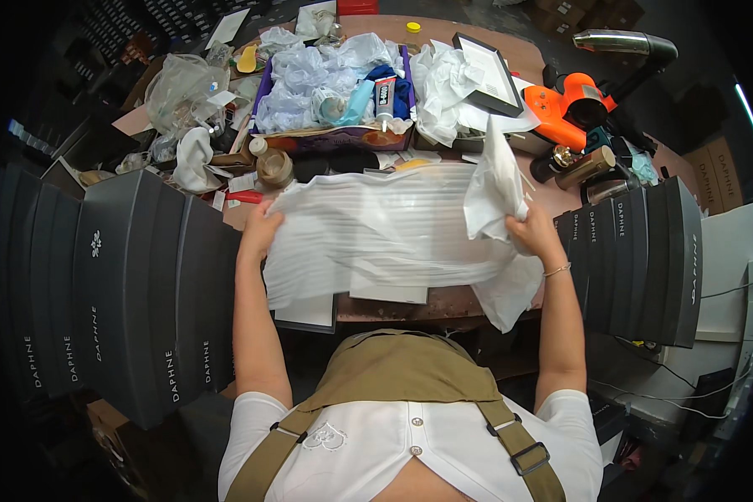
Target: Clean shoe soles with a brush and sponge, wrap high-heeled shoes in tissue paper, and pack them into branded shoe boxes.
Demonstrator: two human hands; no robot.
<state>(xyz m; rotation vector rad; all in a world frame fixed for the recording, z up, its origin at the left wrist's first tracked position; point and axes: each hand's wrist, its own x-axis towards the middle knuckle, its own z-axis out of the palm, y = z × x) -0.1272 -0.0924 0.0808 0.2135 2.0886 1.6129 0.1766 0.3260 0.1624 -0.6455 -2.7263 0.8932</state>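
Note:
A wide sheet of thin white tissue paper [376,213] stretches between my two hands above the near part of the table, creased and partly see-through. My left hand [262,230] is closed on its left edge. My right hand [534,230] grips the right end, where the paper bunches up and one corner stands upright while another hangs down. Beneath the sheet, a dark-edged shallow box or lid with a pale inside [307,312] shows in part at the table's front edge. The paper hides most of what lies under it.
Stacks of dark shoe boxes [130,284] rise at left and right [644,251]. Behind the paper stand a purple carton [330,140] full of crumpled paper, a glue tube [384,98], a jar [274,167], an orange tool [552,117] and a metal-nozzled pipe [615,42].

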